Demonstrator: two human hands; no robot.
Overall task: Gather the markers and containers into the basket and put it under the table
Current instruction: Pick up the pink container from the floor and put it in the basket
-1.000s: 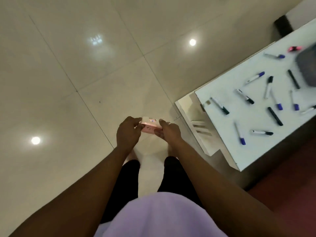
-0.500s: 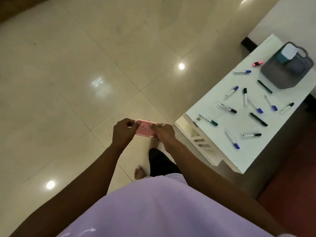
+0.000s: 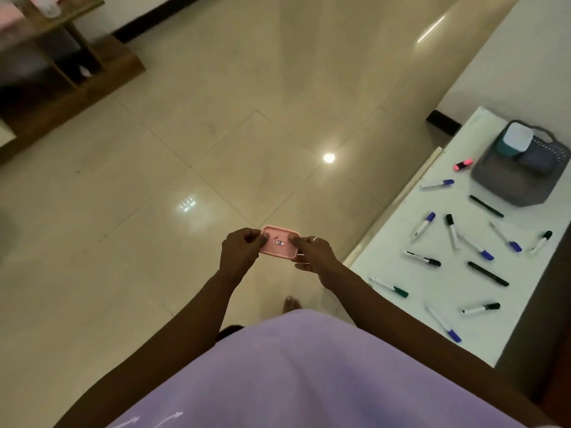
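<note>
The left hand (image 3: 241, 251) pinches one short end of a small pink container (image 3: 279, 242), fingers curled round its edge. The right hand (image 3: 312, 257) pinches the other end, so both hands hold it level over the floor, in front of the body and apart from the surface (image 3: 386, 264).

On that white surface the markers (image 3: 421, 259) lie scattered singly, with a pink highlighter (image 3: 463, 164) near the far end. Just beyond it stands the grey basket (image 3: 519, 177), which already holds a teal and white container (image 3: 514, 143).

The gathering step seems to be in hand, with this container on its way to the basket. The next move probably calls for carrying it right, across the markers, and setting it beside the one inside.
</note>
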